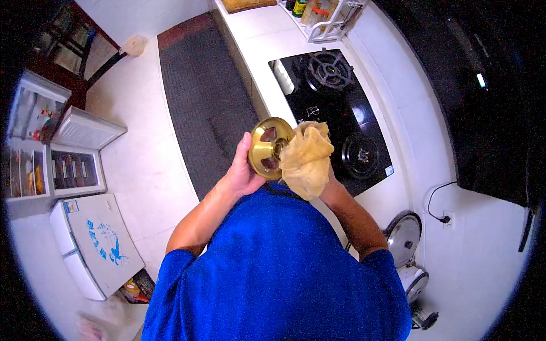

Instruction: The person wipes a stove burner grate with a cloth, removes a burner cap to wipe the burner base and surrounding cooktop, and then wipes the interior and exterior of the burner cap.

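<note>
A round brass-coloured burner part (263, 150) with cut-out openings and a central ring is tilted in front of my chest. My left hand (245, 172) grips its left and lower edge, the thumb up along the rim. A tan cloth (307, 161) touches the part's right side. My right hand (331, 186) is at the cloth and mostly hidden behind it; its fingers do not show. Beyond the cloth lies the black glass gas stove (331, 113), with a pan support (330, 69) on its far burner and the near burner (362, 155) without one.
A white rack (325, 31) with bottles stands at the counter's far end. Pots with lids (404, 231) are at the lower right. A dark mat (207, 96) covers the floor left of the counter. An open refrigerator (88, 137) and a white chest freezer (105, 241) stand at the left.
</note>
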`<state>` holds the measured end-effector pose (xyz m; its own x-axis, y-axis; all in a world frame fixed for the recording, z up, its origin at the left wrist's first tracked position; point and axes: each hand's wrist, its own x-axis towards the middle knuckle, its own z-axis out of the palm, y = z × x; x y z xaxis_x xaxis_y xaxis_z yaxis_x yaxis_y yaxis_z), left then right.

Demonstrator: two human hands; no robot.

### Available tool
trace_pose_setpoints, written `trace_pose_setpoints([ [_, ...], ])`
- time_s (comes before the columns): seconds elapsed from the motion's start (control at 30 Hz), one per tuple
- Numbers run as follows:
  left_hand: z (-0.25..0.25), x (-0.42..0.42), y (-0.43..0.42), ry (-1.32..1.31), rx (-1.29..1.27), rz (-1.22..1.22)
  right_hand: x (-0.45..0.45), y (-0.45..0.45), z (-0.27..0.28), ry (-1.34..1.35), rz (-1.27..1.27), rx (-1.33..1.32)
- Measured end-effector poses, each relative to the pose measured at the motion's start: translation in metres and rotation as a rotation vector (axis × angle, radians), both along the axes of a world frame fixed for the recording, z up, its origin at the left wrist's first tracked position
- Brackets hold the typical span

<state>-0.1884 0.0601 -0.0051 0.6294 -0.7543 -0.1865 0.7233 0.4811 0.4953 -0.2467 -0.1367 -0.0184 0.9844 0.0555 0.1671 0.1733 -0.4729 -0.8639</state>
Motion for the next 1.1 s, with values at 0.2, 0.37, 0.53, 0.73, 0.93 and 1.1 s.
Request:
trace_pose_setpoints([
  [0.2,0.007,-0.016,-0.015,-0.315,0.138,0.144,-0.011,0.008,0.002,0.113,0.011,-0.356],
  [0.37,0.005,-0.010,-0.024,-0.763,0.415,0.378,-0.025,0.010,0.004,-0.063,0.024,-0.264],
  [0.53,0.001,-0.008,-0.025,-1.101,0.563,0.557,-0.021,0.023,0.013,-0.156,-0.098,0.012],
  [0.73,0.029,-0.018,-0.038,-0.640,0.315,0.440,-0.022,0.013,0.000,-0.224,-0.041,0.074],
  [0.93,0.039,-0.017,-0.028,0.031,0.038,0.126,0.004,-0.007,0.027,-0.302,0.224,-0.673],
  [1.1,0.056,0.001,-0.014,0.351,0.008,-0.178,0.012,-0.035,0.032,-0.184,0.431,-0.963],
])
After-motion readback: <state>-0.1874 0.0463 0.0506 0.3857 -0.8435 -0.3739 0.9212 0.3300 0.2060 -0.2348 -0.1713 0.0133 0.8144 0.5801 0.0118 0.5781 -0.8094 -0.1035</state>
